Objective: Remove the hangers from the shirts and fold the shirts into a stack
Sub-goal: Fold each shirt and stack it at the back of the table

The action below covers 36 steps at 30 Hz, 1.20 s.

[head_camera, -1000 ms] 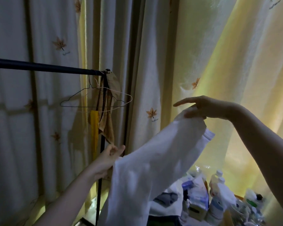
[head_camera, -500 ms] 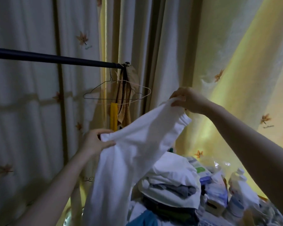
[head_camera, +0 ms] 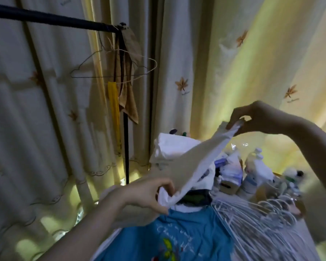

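Only one view here, the head camera looking down, so here goes.

The white shirt [head_camera: 194, 166] is off its hanger and stretched in the air between both hands, running from near-left up to far-right. The left hand [head_camera: 145, 196] has its fingers curled round the bunched lower end. The right hand [head_camera: 258, 117] pinches the upper end between thumb and fingertips. It looks folded lengthwise into a narrow strip already, so I'd say we're mid-fold on this one.

Right behind it sits the stack [head_camera: 171, 147] of folded clothes, white on top, darker stuff lower down. A blue shirt [head_camera: 186, 240] lies spread out nearest the camera, and a heap of white hangers [head_camera: 256, 217] is just to its right. Two empty wire hangers [head_camera: 113, 68] hang on the dark rail [head_camera: 55, 17] up at the far left.

Next move, my guess: bring the two ends together to halve the strip, then lay it flat on the stack. The pile looks tall and soft, so it needs a gentle, square landing or it could slump.

Writing: the blue shirt has white cursive script above a yellow-green graphic, but I can't read it for sure. The bottles [head_camera: 256, 166] at the far right have labels, all too blurry to make out.
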Motion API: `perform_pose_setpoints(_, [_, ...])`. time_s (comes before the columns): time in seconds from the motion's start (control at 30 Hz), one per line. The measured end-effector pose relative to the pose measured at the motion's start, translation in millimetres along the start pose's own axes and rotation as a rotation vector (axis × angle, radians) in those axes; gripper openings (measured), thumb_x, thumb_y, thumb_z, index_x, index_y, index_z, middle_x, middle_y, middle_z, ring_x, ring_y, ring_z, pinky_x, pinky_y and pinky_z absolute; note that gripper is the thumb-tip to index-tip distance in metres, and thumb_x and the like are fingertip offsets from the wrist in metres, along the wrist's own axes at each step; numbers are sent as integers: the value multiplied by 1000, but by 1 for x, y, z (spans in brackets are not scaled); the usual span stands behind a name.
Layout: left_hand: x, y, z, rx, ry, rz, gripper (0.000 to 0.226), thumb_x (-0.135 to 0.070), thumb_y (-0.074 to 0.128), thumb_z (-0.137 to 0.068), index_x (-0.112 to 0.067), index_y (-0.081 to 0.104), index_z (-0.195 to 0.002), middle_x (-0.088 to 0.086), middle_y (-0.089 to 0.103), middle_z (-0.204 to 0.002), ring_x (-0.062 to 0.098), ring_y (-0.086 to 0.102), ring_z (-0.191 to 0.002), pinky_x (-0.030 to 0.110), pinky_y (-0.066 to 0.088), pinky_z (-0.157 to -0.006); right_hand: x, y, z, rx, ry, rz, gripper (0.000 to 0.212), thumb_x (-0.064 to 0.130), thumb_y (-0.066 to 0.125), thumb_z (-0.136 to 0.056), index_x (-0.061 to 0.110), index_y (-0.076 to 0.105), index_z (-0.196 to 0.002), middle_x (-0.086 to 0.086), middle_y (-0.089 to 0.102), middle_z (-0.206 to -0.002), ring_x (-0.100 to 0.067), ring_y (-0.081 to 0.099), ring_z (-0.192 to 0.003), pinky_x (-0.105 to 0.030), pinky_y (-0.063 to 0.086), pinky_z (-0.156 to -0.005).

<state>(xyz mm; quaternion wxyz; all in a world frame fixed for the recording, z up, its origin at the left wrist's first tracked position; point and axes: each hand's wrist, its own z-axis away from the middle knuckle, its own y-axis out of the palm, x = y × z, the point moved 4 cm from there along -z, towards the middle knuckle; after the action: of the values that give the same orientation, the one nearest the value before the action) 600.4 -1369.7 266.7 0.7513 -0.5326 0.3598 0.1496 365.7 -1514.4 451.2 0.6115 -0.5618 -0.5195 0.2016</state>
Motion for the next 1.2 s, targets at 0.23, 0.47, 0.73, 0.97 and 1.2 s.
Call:
perform_pose_setpoints(0.23, [8,181,-71,448,-21,67,60,-26,77,-79,-18,44,-129,-1,50,-131,9,47,-115,14,37,-88,-77,89,142,319,388,-66,30,8,80,-72,35,72,-81,15,71,-84,-2,66,-80,-24,54,-75])
perform_pose_setpoints(0.47, [10,279,-95,587,-69,195,54,-20,71,-85,-10,47,-132,8,51,-132,17,53,-114,19,45,-93,-110,139,251,305,595,-205,30,3,79,-72,31,72,-77,9,71,-83,-5,65,-77,-25,55,-73])
perform_pose_setpoints(0.73, [79,237,-91,207,-414,337,24,-21,53,-96,-12,59,-118,4,58,-104,15,57,-77,25,46,-67,-110,185,207,434,541,-102,24,7,73,-78,30,72,-86,16,63,-93,1,60,-85,-14,49,-76])
perform_pose_setpoints(0.97, [207,163,1,-353,-769,252,15,-2,58,-88,-2,63,-102,18,64,-108,30,60,-99,36,47,-87,-82,260,89,402,402,38,25,11,65,-84,24,70,-104,5,60,-109,-14,53,-99,-18,43,-83])
perform_pose_setpoints(1.2, [261,144,66,-554,-861,293,17,-10,65,-87,1,60,-99,13,60,-100,22,57,-96,26,40,-68,-40,395,42,200,456,-237,34,2,54,-88,12,59,-120,-9,54,-123,-25,50,-113,-29,40,-97])
